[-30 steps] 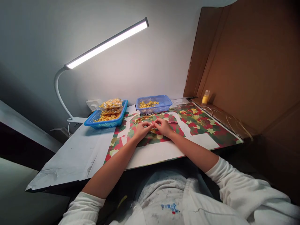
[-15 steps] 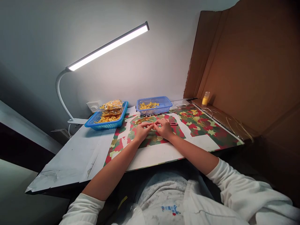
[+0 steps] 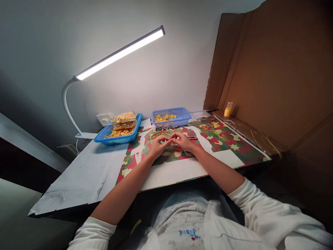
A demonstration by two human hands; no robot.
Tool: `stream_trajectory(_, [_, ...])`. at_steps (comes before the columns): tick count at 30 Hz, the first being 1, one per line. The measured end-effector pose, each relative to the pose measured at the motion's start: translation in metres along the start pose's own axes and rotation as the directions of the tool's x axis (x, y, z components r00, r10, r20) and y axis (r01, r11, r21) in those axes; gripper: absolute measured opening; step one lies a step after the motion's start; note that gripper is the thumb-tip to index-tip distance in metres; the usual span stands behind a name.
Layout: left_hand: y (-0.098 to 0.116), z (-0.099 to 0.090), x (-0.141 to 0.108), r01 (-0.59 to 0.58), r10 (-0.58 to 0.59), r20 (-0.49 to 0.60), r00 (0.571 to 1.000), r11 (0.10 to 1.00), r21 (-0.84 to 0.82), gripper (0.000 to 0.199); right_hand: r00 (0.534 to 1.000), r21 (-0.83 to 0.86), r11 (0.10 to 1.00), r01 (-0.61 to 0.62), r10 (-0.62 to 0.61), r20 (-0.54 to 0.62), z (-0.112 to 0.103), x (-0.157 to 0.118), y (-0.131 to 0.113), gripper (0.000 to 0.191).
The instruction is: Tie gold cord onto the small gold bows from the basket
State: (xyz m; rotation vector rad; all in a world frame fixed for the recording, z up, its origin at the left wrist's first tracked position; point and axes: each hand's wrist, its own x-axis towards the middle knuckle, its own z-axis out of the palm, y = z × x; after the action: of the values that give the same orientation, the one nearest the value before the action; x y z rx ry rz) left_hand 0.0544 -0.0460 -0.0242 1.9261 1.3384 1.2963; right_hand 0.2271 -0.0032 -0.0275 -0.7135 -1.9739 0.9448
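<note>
Above the camouflage mat [image 3: 166,159], left hand [image 3: 158,147] and right hand [image 3: 183,141] meet, pinched; whether either grasps anything cannot be told. Gold strands [image 3: 156,134] lie just beyond.

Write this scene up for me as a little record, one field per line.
Hands: left hand and right hand meet at the fingertips; anything pinched is too small to make out
Near hands: thin gold strands beyond them, pink tool beside the right hand
Surface: camouflage-patterned sheet
Left basket: blue plastic basket holding loose gold pieces and clear bags
Back basket: periwinkle plastic basket with gold bows
Right side: upright vial with yellow contents, near brown cardboard
Light: desk lamp, on
</note>
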Motion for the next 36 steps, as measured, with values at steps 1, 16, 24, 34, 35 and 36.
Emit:
stream_trajectory(1, [-0.0002, -0.0005, 0.0001, -0.009, 0.009, 0.014, 1.0, 1.0, -0.006, 0.026, 1.0, 0.01, 1.0, 0.003, -0.004, 0.018, -0.0014, 0.0002, 0.0007, 0.014])
stream_trajectory(16, [-0.0078, -0.0036, 0.0022, -0.103, 0.077, 0.134, 0.988, 0.974, 0.201, 0.02, 0.993, -0.355, 0.935, 0.001, 0.04, 0.107, -0.0016, -0.005, -0.0066, 0.014])
stream_trajectory(24, [-0.0077, -0.0005, 0.0023, -0.084, 0.061, 0.136, 0.989, 0.982, 0.168, 0.024, 0.996, -0.345, 0.938, -0.017, 0.046, 0.075, 0.0005, -0.0056, -0.0049, 0.015])
stream_trajectory(34, [-0.0064, 0.0014, 0.0032, 0.032, -0.04, 0.084, 0.996, 0.995, 0.094, 0.024, 1.0, -0.305, 0.952, 0.004, 0.005, 0.03, 0.0003, -0.0045, -0.0052, 0.011])
stream_trajectory(35, [-0.0063, 0.0014, 0.0033, 0.035, -0.043, 0.077, 0.996, 0.995, 0.099, 0.024, 1.0, -0.305, 0.952, 0.004, 0.002, 0.021, 0.0006, -0.0046, -0.0055, 0.01])
stream_trajectory(36, [-0.0062, 0.0013, 0.0033, 0.036, -0.043, 0.072, 0.996, 0.994, 0.104, 0.023, 1.0, -0.305, 0.952, 0.004, -0.001, 0.008, 0.001, -0.0047, -0.0056, 0.01])
